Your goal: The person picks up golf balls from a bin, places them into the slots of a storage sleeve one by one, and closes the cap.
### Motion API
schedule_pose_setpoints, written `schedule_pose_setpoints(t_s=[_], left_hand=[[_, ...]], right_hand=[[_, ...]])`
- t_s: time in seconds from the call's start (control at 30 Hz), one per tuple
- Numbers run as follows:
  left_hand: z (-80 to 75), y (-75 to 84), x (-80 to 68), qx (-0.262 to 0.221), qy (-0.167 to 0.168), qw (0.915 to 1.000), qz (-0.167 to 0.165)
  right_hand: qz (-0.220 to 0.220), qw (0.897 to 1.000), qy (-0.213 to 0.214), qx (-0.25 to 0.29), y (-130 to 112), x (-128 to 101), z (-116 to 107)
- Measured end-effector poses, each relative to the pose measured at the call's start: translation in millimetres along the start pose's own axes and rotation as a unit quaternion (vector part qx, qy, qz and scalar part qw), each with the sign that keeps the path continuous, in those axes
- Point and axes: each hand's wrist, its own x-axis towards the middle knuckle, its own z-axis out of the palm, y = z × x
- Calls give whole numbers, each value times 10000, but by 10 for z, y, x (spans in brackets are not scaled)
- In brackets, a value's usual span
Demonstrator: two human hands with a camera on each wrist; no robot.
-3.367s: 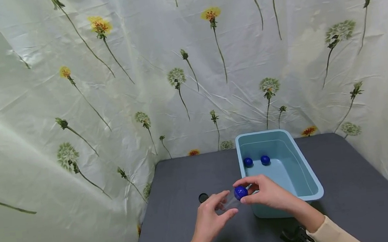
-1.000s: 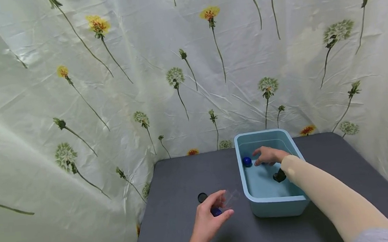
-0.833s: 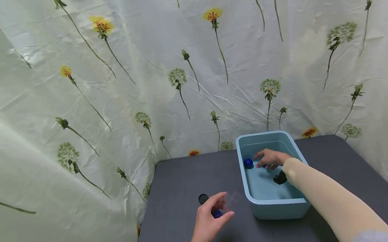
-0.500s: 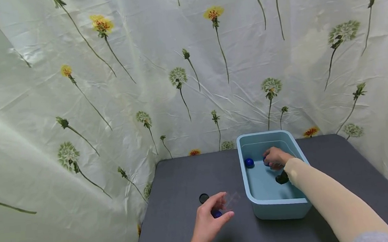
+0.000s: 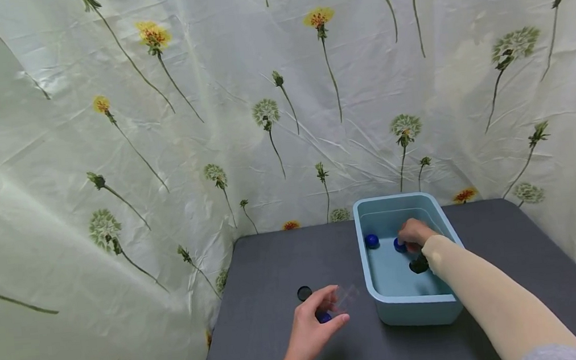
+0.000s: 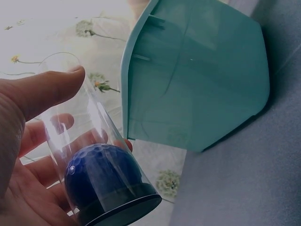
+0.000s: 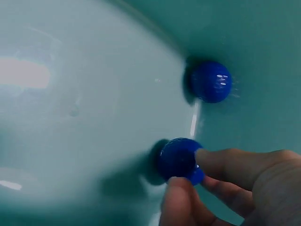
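Note:
My left hand (image 5: 308, 327) holds a clear plastic tube (image 6: 96, 120) with its fingers and thumb around the wall. Inside, a blue golf ball (image 6: 101, 172) lies at the dark-capped end, and the other end looks uncovered. My right hand (image 5: 415, 233) reaches into the light blue bin (image 5: 417, 300). Its thumb and fingers pinch a second blue golf ball (image 7: 176, 157) low over the bin's floor. Another blue golf ball (image 7: 211, 81) rests against the bin wall, a short way from that hand.
A round black cap (image 5: 305, 293) lies on the grey table (image 5: 275, 267) just beyond my left hand. The bin stands to the right of that hand. A flower-printed curtain (image 5: 242, 121) hangs behind and to the left of the table.
My right hand has left the tube, where the first golf ball now sits, and gone into the bin. There its fingers have closed on another golf ball. My left hand stays nearly still.

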Motion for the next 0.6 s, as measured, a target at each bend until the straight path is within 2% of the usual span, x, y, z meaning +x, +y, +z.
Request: schedule_pose_setpoints(t_s=[0.07, 0.33, 0.6], left_hand=[[-8, 6, -3, -14, -8, 10000, 23], [-24, 11, -37, 37, 89, 9997, 233], [-40, -7, -76, -63, 169, 9996, 208]], right_hand=[[9, 9996, -174, -211, -4, 0, 24], [-74, 9940, -1047, -311, -54, -15, 139], [-545, 9830, -1447, -990, -100, -20, 196]])
